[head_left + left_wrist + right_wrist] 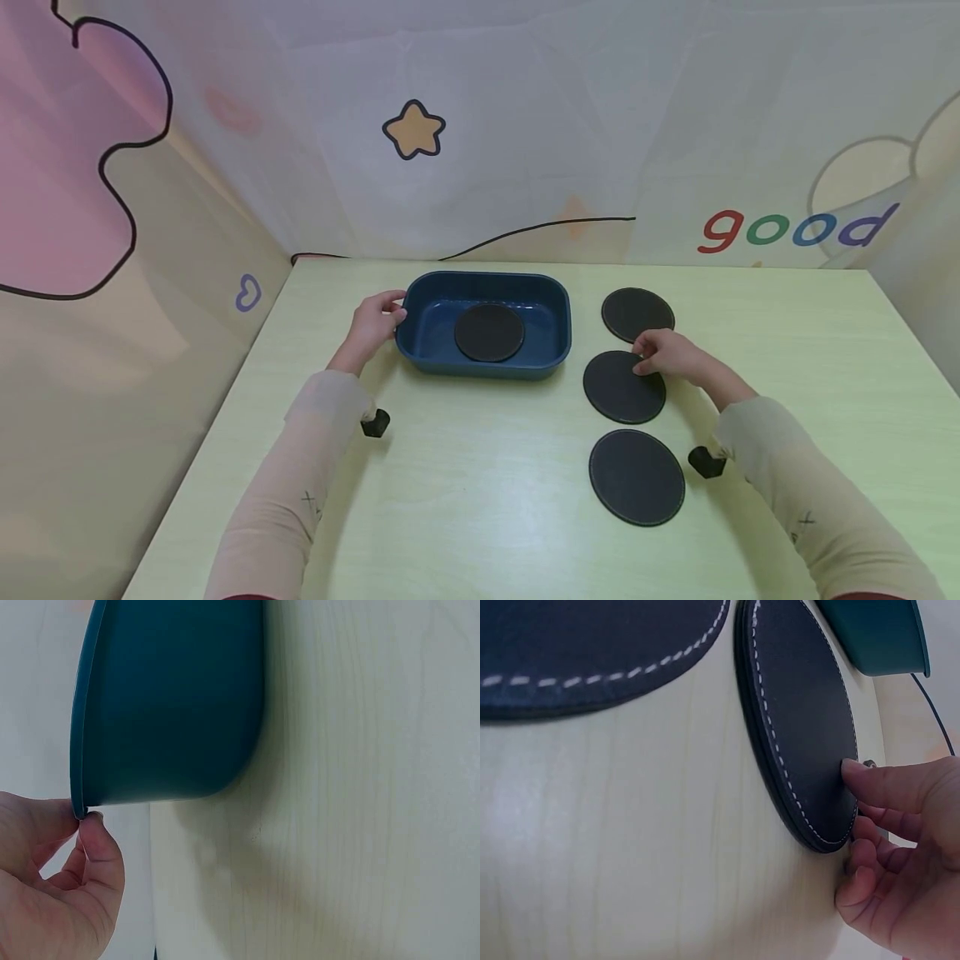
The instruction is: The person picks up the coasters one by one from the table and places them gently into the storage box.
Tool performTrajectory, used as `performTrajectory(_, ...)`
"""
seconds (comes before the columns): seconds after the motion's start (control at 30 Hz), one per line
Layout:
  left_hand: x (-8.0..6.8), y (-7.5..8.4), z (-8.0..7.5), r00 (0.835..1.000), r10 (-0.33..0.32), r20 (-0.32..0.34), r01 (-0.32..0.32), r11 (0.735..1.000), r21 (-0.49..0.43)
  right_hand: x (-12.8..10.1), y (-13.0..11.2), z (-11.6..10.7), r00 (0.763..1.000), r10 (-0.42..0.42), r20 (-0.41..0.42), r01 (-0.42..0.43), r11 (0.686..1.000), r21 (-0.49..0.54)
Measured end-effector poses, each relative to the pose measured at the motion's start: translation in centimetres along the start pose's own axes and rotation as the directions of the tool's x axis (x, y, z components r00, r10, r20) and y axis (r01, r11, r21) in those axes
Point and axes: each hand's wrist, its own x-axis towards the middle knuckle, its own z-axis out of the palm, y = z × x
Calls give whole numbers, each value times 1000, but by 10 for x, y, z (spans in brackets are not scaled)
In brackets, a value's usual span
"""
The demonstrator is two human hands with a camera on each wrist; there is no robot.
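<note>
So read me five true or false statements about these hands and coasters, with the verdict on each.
1. The left grip pinches the rim of the blue rectangular tub. True.
2. The tub holds two coasters. False: it holds one, the inside coaster.
3. The right grip pinches the middle stitched coaster. True.
4. The far coaster and near coaster lie outside the tub. True.
5. The coasters are square. False: they are round.

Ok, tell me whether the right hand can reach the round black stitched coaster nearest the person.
Probably yes: nothing covers the nearest coaster and it lies close by, though the right hand pinches the round black middle coaster.
</note>
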Motion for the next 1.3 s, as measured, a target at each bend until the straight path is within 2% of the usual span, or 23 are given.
performTrajectory(0.27, -1, 1, 1, 1000, 2, 1, -2, 1000, -9, -1, -1, -1, 1000, 3, 4, -3, 1000, -18)
performTrajectory(0.63, -2, 2, 1, 1000, 2, 2, -2, 1000, -5, -7, -7, -4, 1000, -1, 23, 1, 1000, 9)
performTrajectory(1.07, -1, 1, 1, 1000, 6, 0, -6, 1000, -18, -12, -10, -5, 1000, -11, 23, 9, 998, 68)
performTrajectory(1.3, -1, 1, 1, 1000, 0, -5, -1, 1000, -12, -17, -11, -13, 996, 7, 91, -21, 988, 154)
